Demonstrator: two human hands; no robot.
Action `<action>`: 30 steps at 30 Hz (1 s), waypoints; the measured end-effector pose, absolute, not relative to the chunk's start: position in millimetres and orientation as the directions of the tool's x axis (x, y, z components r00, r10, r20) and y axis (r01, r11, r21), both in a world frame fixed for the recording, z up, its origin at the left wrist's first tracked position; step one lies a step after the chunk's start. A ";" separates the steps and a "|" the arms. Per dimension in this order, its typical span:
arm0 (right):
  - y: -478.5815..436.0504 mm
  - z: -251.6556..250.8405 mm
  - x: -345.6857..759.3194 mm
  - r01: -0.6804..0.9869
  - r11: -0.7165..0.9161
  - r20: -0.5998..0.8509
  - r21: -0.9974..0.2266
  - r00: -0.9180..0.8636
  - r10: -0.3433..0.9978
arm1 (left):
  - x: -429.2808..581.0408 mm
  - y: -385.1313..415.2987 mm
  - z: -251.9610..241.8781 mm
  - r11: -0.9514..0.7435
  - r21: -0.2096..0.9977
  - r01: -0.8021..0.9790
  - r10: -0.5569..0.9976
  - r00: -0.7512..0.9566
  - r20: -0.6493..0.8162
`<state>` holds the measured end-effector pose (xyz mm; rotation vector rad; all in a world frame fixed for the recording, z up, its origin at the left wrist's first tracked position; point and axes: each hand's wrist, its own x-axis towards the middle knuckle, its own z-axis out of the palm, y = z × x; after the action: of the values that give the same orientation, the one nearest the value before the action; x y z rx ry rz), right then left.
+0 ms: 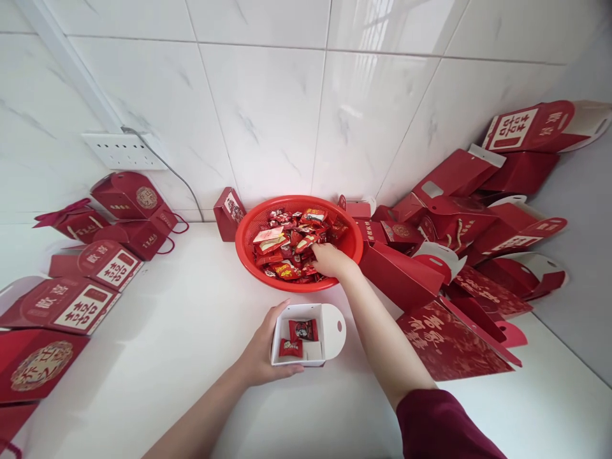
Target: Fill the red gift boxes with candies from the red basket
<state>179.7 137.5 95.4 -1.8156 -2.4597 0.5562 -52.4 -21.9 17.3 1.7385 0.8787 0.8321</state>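
My left hand [262, 349] is closed around a small gift box [333, 331], white inside, with its rounded flap folded out to the right. Inside the box lie a dark red wrapped candy [303, 329] and a smaller red one [291, 348], with a white piece beside them. My right hand [329, 260] reaches into a red plastic basket [246, 264] heaped with wrapped candies [287, 270]. Its fingers are bent down into the pile, and their tips are hidden, so whatever they pinch does not show.
Red gift boxes [86, 309] line the left side. A heap of open red boxes [459, 344] fills the right, close to my right forearm. One small box [229, 213] stands left of the basket. Behind is a tiled wall with a socket strip [125, 152] and a hanging cable [184, 182].
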 end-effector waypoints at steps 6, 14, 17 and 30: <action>135.6 97.7 175.3 0.918 0.310 -0.190 -0.248 -0.360 0.913 | -52.7 -21.5 17.3 -0.281 0.936 0.210 0.850 0.508 0.141; 132.1 101.9 181.8 0.820 0.418 -0.045 -0.390 -0.471 0.881 | -48.3 -21.7 21.2 -0.296 0.931 0.211 0.846 0.511 0.153; 121.0 112.5 182.7 0.751 0.475 0.089 -0.458 -0.493 0.865 | -48.3 -22.4 21.6 -0.291 0.930 0.223 0.851 0.505 0.145; -22.2 100.7 217.8 0.481 0.734 0.268 -0.480 -0.717 0.644 | -49.4 -20.3 25.4 -0.343 0.904 0.255 0.821 0.549 0.157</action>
<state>217.8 -22.2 100.7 -0.8611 -2.5157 0.5322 -49.4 -20.3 25.4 1.8711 0.8790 0.7789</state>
